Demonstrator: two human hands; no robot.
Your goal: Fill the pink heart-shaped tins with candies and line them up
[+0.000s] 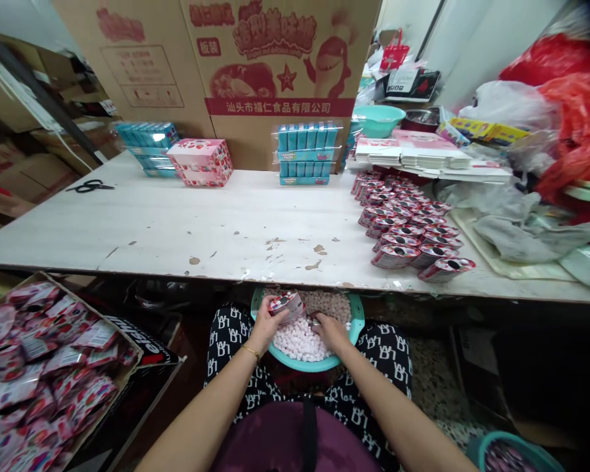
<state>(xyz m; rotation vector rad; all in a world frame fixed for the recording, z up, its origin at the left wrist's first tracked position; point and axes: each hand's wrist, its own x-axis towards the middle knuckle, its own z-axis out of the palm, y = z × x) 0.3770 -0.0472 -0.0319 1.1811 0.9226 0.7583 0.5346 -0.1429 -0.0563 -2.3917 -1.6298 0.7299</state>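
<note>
A teal basin (356, 313) full of small pink-white candies (301, 341) rests on my lap under the table edge. My left hand (268, 322) is closed round a small red-and-white printed cup (286, 305), held tilted over the candies. My right hand (327, 328) is down in the candy pile with its fingers curled; what they hold is hidden. On the table to the right lie rows of several more such cups (407, 226) on their sides.
A white worn table (177, 223) carries blue packet stacks (305, 154), a pink box (201, 162), scissors (89, 187) and flat white cartons (423, 154). A large printed cardboard box (255, 59) stands behind. A carton of pink wrappers (44, 367) sits low left.
</note>
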